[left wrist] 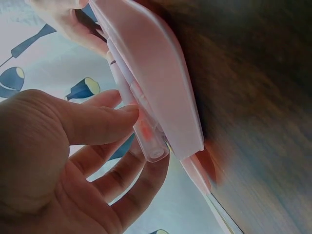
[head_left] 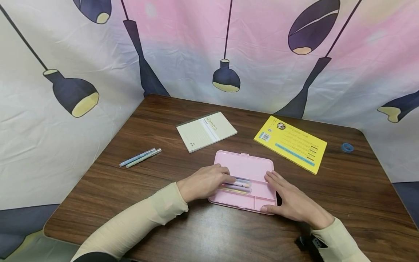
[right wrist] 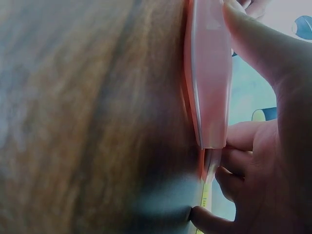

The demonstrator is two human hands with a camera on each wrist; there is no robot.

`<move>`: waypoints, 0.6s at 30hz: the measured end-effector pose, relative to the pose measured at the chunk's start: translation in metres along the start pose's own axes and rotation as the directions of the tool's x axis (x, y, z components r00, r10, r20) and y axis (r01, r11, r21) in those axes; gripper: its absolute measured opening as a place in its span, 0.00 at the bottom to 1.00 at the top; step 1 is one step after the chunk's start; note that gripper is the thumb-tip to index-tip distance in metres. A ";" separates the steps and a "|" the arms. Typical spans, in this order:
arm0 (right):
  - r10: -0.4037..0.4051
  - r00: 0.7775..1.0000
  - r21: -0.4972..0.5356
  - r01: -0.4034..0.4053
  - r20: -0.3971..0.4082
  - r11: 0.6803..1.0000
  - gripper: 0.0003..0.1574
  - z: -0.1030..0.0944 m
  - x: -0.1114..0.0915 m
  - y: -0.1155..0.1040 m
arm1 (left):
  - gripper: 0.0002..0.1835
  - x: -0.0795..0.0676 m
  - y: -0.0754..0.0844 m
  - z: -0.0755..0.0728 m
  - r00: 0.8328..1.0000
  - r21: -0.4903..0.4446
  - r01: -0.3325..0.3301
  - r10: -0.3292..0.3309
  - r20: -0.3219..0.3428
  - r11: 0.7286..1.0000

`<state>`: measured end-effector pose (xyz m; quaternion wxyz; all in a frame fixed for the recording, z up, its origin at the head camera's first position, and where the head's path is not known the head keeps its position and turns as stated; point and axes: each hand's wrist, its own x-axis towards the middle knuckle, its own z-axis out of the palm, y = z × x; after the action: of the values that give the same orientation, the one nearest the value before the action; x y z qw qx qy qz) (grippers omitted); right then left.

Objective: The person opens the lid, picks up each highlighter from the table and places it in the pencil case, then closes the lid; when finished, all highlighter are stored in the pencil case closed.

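Observation:
A pink pencil case (head_left: 245, 165) lies unfolded on the table, with several pens (head_left: 243, 190) in its middle compartment. My left hand (head_left: 204, 182) reaches over the case's left side and pinches a pale pen (left wrist: 148, 139) by its clear-capped end. In the left wrist view the thumb presses on that cap, fingers behind it, and the pen lies along the case's edge. On the case's right side rests my right hand (head_left: 292, 200), thumb at the near corner and fingers along the far part. The right wrist view shows its thumb and fingers against the case's side.
Two pens (head_left: 140, 158) lie side by side at the left. Behind the case are a pale notebook (head_left: 204, 133) and, further right, a yellow book (head_left: 291, 143). A blue tape roll (head_left: 347, 147) sits near the right edge. A patterned curtain (head_left: 196, 43) hangs behind the brown table (head_left: 157, 120).

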<state>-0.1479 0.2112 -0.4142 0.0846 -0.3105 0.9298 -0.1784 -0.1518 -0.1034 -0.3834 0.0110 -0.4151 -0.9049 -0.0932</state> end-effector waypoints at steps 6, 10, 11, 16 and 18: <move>-0.001 1.000 0.000 0.001 0.003 1.000 0.66 0.000 0.000 0.000 | 0.25 -0.002 0.000 -0.001 1.000 0.009 0.009 -0.009 0.004 1.000; 0.001 1.000 -0.004 -0.001 0.004 1.000 0.66 -0.001 0.000 0.000 | 0.25 -0.002 0.000 -0.001 1.000 0.008 0.004 -0.004 -0.002 1.000; 0.002 1.000 -0.004 -0.002 0.004 1.000 0.66 -0.001 0.000 0.000 | 0.25 -0.003 -0.001 -0.001 1.000 0.007 0.003 -0.003 -0.003 1.000; 0.003 1.000 -0.006 -0.003 0.003 1.000 0.66 0.000 0.000 0.000 | 0.25 -0.003 0.000 -0.001 1.000 0.007 0.001 -0.001 -0.004 1.000; 0.004 1.000 -0.005 -0.004 0.004 1.000 0.66 -0.001 0.000 0.000 | 0.25 -0.004 0.000 -0.002 1.000 0.001 0.004 -0.004 -0.005 1.000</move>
<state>-0.1478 0.2111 -0.4135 0.0861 -0.3092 0.9307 -0.1753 -0.1496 -0.1065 -0.3817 0.0133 -0.4128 -0.9059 -0.0939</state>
